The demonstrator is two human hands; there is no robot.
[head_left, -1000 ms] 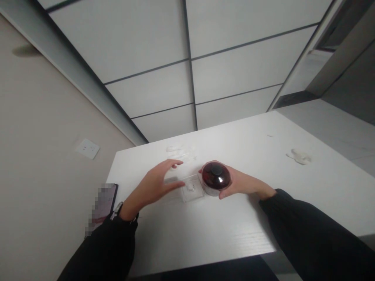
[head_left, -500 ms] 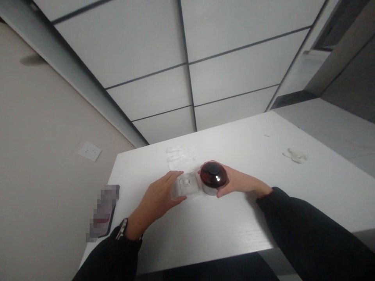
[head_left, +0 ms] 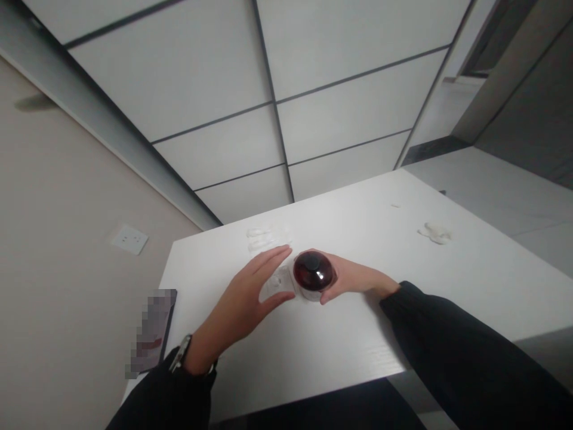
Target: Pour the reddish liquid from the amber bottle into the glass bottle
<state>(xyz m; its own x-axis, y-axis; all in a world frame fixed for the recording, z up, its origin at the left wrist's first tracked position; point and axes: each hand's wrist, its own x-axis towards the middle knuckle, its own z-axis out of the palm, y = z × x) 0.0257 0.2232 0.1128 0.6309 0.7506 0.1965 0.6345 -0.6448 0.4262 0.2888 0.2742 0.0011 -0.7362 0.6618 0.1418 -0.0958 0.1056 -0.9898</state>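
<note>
A round container with a glossy dark-red domed lid and a black knob [head_left: 314,273] stands on the white table [head_left: 340,334]. My right hand [head_left: 342,276] is closed around its right side. Just left of it sits a small clear square plastic container [head_left: 281,282], partly hidden by my left hand. Thumb and fingers of my left hand [head_left: 250,292] are spread apart around that clear piece, the fingertips reaching past it toward the red-lidded container. Whether the left hand touches either one is hard to see.
Clear, thin plastic pieces [head_left: 264,237] lie behind the containers. A crumpled whitish scrap [head_left: 435,233] and a tiny sliver [head_left: 396,206] are to the right. A phone-like flat object [head_left: 152,334], blurred out, lies by the left wall below a socket [head_left: 129,239].
My left hand has opened wider and let go of the clear container, its fingertips moving forward and right. The right hand keeps its hold. The camera view has shifted slightly.
</note>
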